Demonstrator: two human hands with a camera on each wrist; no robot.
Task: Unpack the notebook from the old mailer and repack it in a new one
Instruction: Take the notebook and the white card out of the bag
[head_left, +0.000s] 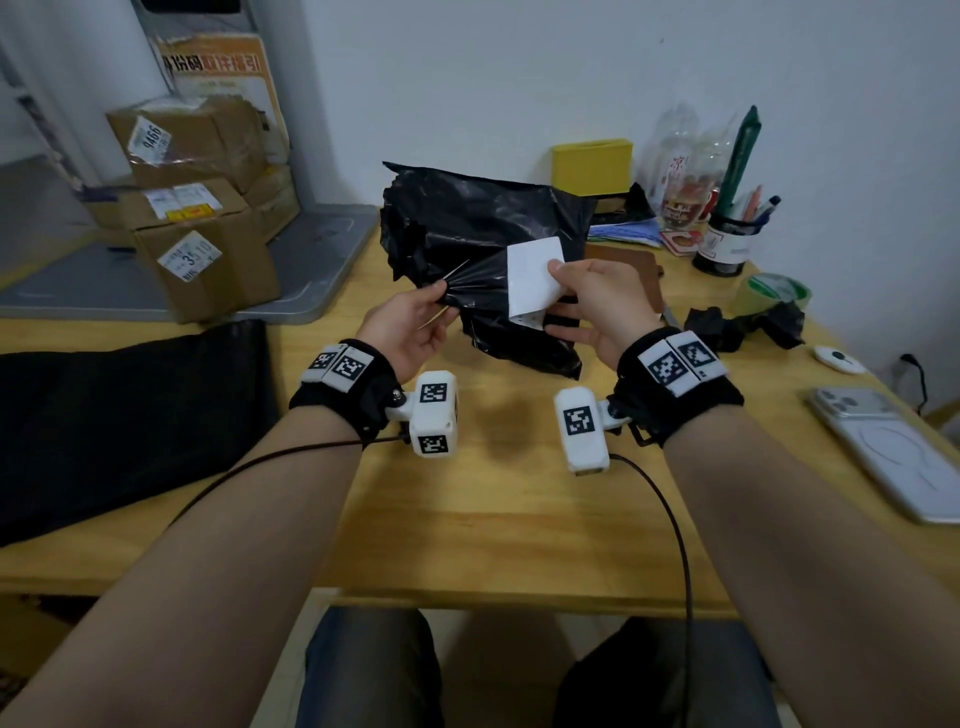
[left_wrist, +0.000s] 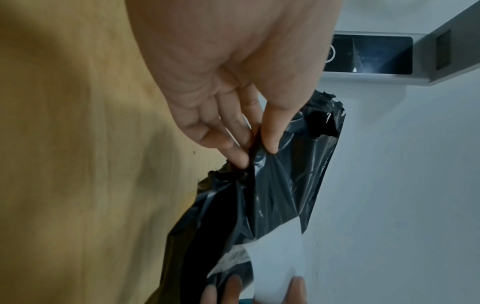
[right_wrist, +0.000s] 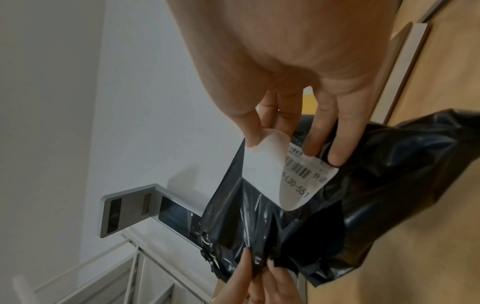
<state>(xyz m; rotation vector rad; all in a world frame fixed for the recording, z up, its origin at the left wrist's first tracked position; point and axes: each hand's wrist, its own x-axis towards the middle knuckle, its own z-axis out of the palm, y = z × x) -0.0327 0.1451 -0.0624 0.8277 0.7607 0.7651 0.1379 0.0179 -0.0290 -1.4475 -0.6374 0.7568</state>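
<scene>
Both hands work over the middle of the tabletop (head_left: 493, 519). Left hand (head_left: 410, 325) pinches a gathered fold of the black mailer (head_left: 467, 234) between thumb and fingertips; the left wrist view shows the plastic bunched and pulled taut from that pinch. Right hand (head_left: 597, 306) grasps the white label (head_left: 535, 275) stuck on the mailer, thumb on its blank back, fingers beneath; in the right wrist view the label's near corner curls away from the plastic, with a barcode and "L30-551" printed on its face. The mailer is lifted between the hands, its crumpled far part standing toward the tabletop's back edge. Whether the notebook is inside it I cannot tell.

At the left edge lies a flat black bag (head_left: 130, 415). Beyond the back-left corner, on a grey platform (head_left: 322, 249), brown boxes (head_left: 202, 208) with labels are stacked. Behind the mailer, by the wall, stands a yellow box (head_left: 592, 166). Just right of the mailer a brown flat thing (head_left: 636, 265) peeks out from behind the right hand. Further right near the back edge are clear bottles (head_left: 685, 166) and a dark pen cup (head_left: 727, 244), then a tape roll (head_left: 774, 293) with crumpled black scraps (head_left: 737, 325) beside it. Near the right edge sit a small white disc (head_left: 839, 359) and a phone (head_left: 888, 457) lying face down.
</scene>
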